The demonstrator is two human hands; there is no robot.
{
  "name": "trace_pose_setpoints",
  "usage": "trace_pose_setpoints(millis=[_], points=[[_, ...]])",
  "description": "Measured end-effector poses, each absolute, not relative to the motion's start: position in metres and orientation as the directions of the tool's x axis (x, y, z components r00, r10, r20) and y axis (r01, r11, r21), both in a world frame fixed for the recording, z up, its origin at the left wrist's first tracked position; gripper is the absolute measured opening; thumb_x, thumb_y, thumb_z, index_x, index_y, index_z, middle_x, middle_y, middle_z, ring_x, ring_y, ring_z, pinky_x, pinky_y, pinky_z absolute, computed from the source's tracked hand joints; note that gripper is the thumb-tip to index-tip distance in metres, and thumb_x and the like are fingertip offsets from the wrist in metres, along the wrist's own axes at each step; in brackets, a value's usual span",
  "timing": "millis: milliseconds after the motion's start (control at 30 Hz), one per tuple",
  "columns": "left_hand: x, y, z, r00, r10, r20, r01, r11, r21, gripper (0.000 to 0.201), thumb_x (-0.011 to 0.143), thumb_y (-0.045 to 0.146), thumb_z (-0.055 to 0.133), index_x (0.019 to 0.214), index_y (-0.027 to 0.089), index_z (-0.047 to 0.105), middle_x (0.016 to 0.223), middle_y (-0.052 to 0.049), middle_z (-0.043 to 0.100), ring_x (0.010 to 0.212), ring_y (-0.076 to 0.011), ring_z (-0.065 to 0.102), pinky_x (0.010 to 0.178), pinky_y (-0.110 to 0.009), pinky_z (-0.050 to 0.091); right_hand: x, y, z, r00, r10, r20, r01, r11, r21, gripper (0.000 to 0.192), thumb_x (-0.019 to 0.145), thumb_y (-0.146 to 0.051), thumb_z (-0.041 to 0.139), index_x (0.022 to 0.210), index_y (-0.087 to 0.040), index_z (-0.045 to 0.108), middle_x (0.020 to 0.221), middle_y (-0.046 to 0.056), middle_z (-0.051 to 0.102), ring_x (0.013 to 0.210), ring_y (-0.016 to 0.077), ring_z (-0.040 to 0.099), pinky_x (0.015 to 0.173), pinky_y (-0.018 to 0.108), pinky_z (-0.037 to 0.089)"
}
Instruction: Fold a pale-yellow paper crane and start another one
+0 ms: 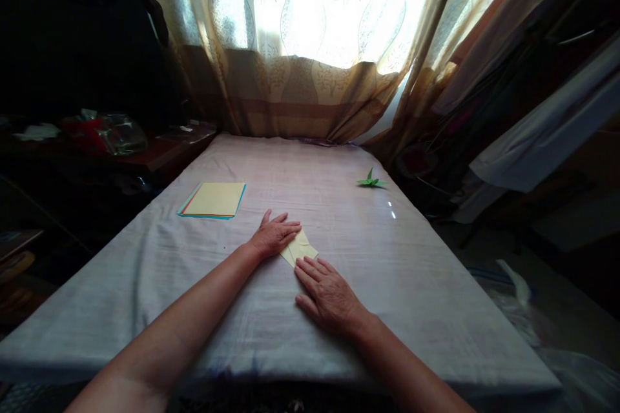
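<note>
Across the middle, a table (436,335) draped in a pale, lightly creased cloth. Beyond its far edge, a tan patterned curtain (300,87) hung across a bright window, with folds bunched down to the tabletop. On the left, a large dark bulk (72,32), too shadowed to identify. Along the right, hanging clothes, among them a white garment (542,129) drooping near the table's edge. Beside the far left edge, a reddish-brown side table (165,153), cluttered, with a clear plastic packet (121,135) on top. Low on the right, off the table, a crumpled transparent plastic bag (581,377).

Near the table's centre, left hand (277,234) palm down, fingers stretched out and resting over the upper left part of the paper, hiding it. Right hand (332,293) likewise flattened and ungrasping, fingertips on the lower right edge, covering that corner. Well beyond the left hand, a squared stack of coloured origami paper (216,199), pale yellow on top, blue and red at the edges. Between both hands, flat on the cloth, the folded pale-yellow paper (301,246). Far right, well apart, a green origami bird (371,181).
</note>
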State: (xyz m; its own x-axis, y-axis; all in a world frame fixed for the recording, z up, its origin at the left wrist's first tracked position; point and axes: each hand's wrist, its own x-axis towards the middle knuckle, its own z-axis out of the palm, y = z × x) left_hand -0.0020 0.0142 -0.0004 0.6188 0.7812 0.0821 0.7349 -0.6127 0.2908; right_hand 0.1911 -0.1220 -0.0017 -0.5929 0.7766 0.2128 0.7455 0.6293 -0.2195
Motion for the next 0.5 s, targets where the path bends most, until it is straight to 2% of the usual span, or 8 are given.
trace_pose_setpoints(millis=[300, 400, 500], points=[[0.007, 0.029, 0.005, 0.575, 0.814, 0.075, 0.78, -0.574, 0.248, 0.036, 0.099, 0.035, 0.038, 0.129, 0.035, 0.059, 0.14, 0.001, 0.057, 0.138, -0.0311, 0.039, 0.113, -0.065, 0.008, 0.19, -0.123, 0.001, -0.573, 0.805, 0.151, 0.764, 0.592, -0.256, 0.054, 0.095, -0.043, 0.05, 0.141, -0.016, 0.048, 0.147, 0.011, 0.047, 0.137, 0.0253, 0.041, 0.117, 0.045, 0.028], [0.005, 0.016, 0.005, 0.577, 0.811, 0.094, 0.778, -0.581, 0.24, 0.043, 0.1, 0.036, 0.033, 0.139, 0.031, 0.049, 0.147, -0.004, 0.048, 0.142, -0.0302, 0.034, 0.114, -0.063, 0.009, 0.191, -0.123, -0.001, -0.575, 0.801, 0.166, 0.757, 0.598, -0.264, 0.055, 0.095, -0.044, 0.049, 0.141, -0.016, 0.048, 0.148, 0.01, 0.047, 0.138, 0.0245, 0.04, 0.117, 0.044, 0.027], [-0.001, -0.004, 0.001, 0.638, 0.762, 0.111, 0.731, -0.644, 0.225, 0.052, 0.098, 0.043, 0.038, 0.147, 0.026, 0.037, 0.151, -0.004, 0.043, 0.145, -0.0242, 0.028, 0.119, -0.051, 0.006, 0.192, -0.123, -0.002, -0.581, 0.794, 0.182, 0.748, 0.608, -0.267, 0.055, 0.095, -0.045, 0.049, 0.143, -0.017, 0.046, 0.148, 0.01, 0.046, 0.138, 0.0234, 0.039, 0.118, 0.043, 0.025]])
